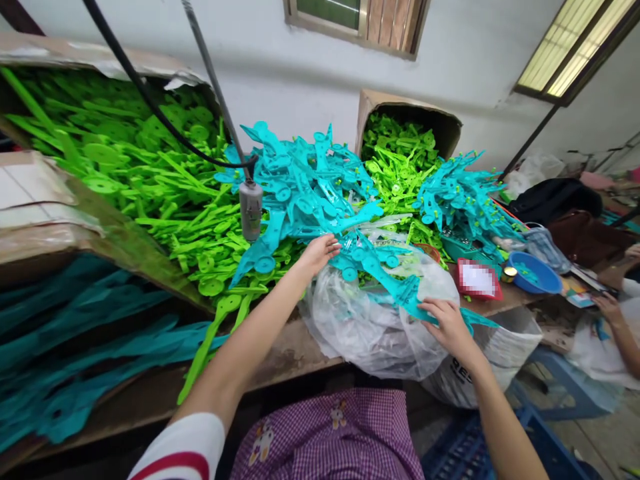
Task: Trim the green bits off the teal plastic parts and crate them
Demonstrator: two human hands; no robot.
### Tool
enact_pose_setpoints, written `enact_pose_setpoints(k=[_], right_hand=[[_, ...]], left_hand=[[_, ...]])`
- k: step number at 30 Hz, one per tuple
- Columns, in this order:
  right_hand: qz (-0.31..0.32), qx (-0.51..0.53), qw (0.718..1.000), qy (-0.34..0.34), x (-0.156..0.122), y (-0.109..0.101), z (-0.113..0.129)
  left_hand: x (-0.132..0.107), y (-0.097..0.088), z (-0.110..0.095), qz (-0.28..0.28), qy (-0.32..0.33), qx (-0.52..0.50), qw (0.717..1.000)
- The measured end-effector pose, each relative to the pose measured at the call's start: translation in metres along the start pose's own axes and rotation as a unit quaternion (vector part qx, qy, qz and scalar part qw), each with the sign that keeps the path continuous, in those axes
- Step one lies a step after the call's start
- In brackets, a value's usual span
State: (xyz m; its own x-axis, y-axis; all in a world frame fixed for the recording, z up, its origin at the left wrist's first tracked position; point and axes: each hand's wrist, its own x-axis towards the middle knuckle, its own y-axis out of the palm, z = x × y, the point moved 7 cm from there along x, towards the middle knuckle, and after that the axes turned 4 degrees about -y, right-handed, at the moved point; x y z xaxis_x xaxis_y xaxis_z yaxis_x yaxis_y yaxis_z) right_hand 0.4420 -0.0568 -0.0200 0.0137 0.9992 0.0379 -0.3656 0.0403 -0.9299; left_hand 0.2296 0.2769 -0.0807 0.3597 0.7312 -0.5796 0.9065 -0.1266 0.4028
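Long turquoise plastic parts with round discs lie in a tangled heap in front of me. My left hand is at the front edge of this heap, its fingers apart and slightly bent, with no part plainly gripped. Lower right, my right hand has its fingers closed on the end of a turquoise plastic part. That part slants up and left over a clear plastic bag. A grey hanging electric screwdriver dangles left of the heap, touched by neither hand.
Bright green plastic parts spill from a large carton on the left. Another carton of green parts stands behind. To the right are a second turquoise heap, a red tray and a blue basin. Another person's hand shows far right.
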Motion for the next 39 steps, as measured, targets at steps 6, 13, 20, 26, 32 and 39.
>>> enact_pose_setpoints(k=[6,13,20,26,32,39], right_hand=[[0.061,0.07,0.995,-0.021,-0.063,-0.015,0.018],[0.148,0.163,0.971,-0.094,-0.045,0.006,0.074],[0.21,0.205,0.938,-0.185,0.0,0.066,0.106],[-0.031,0.168,0.981,0.089,0.062,0.045,0.025],[-0.042,0.035,0.973,0.226,0.106,0.082,-0.034],[0.007,0.012,0.973,0.229,0.1,0.106,-0.047]], left_hand=[[-0.088,-0.033,0.032,0.027,0.102,0.058,0.993],[-0.207,-0.171,0.104,-0.181,0.15,0.165,0.958],[-0.23,-0.215,0.142,-0.147,0.001,0.135,0.98],[-0.203,-0.209,0.141,-0.19,0.054,0.12,0.973],[-0.171,-0.186,0.132,-0.027,0.0,-0.009,1.0],[-0.148,-0.198,0.132,0.008,0.014,-0.258,0.966]])
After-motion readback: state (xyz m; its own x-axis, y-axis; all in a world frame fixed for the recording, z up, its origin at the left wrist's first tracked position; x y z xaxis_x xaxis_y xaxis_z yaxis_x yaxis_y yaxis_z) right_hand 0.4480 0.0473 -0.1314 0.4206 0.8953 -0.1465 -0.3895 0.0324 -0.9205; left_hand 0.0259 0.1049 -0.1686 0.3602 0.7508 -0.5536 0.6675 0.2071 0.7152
